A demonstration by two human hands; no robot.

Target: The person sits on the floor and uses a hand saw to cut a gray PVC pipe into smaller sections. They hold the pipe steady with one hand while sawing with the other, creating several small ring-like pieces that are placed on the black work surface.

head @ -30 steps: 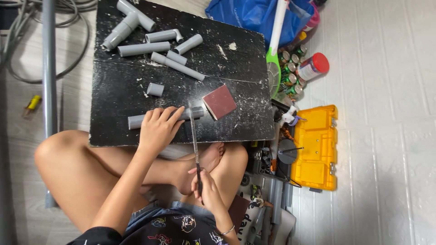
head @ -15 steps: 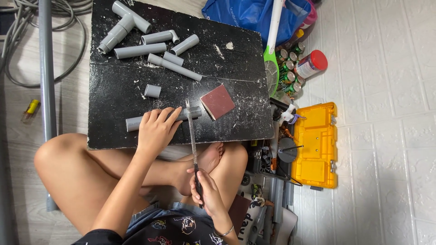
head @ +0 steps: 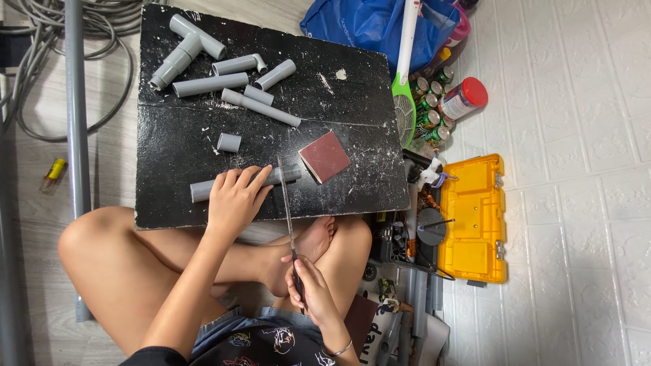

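A grey plastic pipe [head: 202, 190] lies along the near edge of a black board [head: 352, 129]. My left hand [head: 234, 200] presses down on the pipe's middle. My right hand [head: 308, 285], close to my body, grips the handle of a thin saw blade [head: 286, 196]. The blade crosses the pipe just right of my left hand. A reddish-brown square block [head: 325, 156] sits on the board beside the pipe's right end.
Several cut grey pipe pieces and a tee fitting [head: 186, 51] lie at the board's far left, and a short stub [head: 229, 142] at mid-board. A yellow toolbox [head: 473, 217], cans [head: 430, 112], a blue bag [head: 369, 24] and cables [head: 41, 81] surround it.
The saw blade has slid back toward my body along its cut line. My left hand stays on the pipe.
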